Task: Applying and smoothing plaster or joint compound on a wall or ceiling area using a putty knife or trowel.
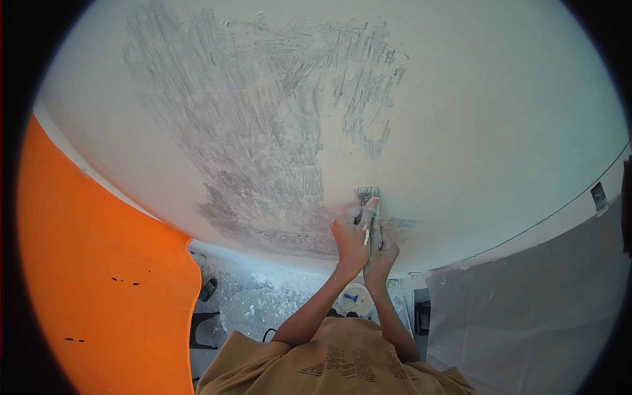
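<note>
Both hands are grasping one tool, a flat-bladed scraper (366, 191), set against the broad pale panel (474, 125) near the middle of its lower edge. The left hand (350, 230) is the higher one, its fingers bearing on the tool just below the blade; the right hand (382, 253) wraps the lower part of the handle, touching or nearly touching the left. The blade points up the panel, and its end looks crusted with pale grey matter.

The scraper should be light and fairly stiff, perhaps with a little spring in the thin blade. Dust on the fingers could make it slippery, so the handle is the place for a firm hold — with fingertips low on the blade to steady it, clear of the front edge. The panel seems hard and too large to take hold of; a tilted blade corner might gouge it.

A streaked grey patch (257, 125) spreads from the panel's upper left down toward its lower edge, left of the tool. Below that edge, a pale bucket (356, 288) stands on the spattered floor (253, 306) — between an orange sheet (105, 250) and a grey sheet (526, 309).
</note>
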`<state>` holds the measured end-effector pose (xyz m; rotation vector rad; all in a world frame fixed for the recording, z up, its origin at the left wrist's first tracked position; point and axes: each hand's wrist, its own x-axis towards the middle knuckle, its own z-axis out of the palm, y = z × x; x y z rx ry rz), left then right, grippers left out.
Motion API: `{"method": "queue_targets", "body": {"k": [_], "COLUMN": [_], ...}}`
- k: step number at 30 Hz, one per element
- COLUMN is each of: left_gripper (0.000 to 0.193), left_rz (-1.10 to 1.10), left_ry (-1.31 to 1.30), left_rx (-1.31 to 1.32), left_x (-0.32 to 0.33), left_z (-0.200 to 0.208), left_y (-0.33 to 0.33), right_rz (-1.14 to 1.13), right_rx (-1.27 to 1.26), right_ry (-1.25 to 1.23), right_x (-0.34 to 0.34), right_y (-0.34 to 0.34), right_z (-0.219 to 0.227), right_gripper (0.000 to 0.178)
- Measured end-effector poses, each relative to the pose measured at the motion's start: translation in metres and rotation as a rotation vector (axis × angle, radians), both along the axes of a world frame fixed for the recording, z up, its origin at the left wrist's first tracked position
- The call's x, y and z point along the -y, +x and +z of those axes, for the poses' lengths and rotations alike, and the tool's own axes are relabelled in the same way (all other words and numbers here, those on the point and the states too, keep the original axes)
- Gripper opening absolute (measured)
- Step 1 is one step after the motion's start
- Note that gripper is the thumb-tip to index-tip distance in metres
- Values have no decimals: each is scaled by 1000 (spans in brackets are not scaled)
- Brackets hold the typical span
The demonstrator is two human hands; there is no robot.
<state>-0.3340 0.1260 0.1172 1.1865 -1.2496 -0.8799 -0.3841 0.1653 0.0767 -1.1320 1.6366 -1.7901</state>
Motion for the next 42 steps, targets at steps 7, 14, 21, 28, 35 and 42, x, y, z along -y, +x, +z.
{"method": "queue_targets", "body": {"k": [7,14,21,28,35,42], "left_gripper": [45,47,49,46,46,46], "left_rz": [-6,29,13,40,58,60], "left_ry": [16,184,212,14,74,47], "left_rx": [-29,-71,36,-146,-24,-40], "left_x": [-7,-20,-25,-4,-20,-7], "left_z": [-21,-55,-48,56,-51,-46], "left_y": [-3,-2,6,-5,1,1], "right_rz": [5,-14,16,42,-37,-82], "right_rx": [-111,-24,127,-15,-81,-67], "right_ry": [2,97,142,-179,106,49], "right_x": [-2,-22,-34,15,-22,-7], "right_y": [-8,4,9,-1,6,10], "right_z": [-31,-67,-48,50,-55,-50], "right_gripper": [28,31,32,31,30,29]}}
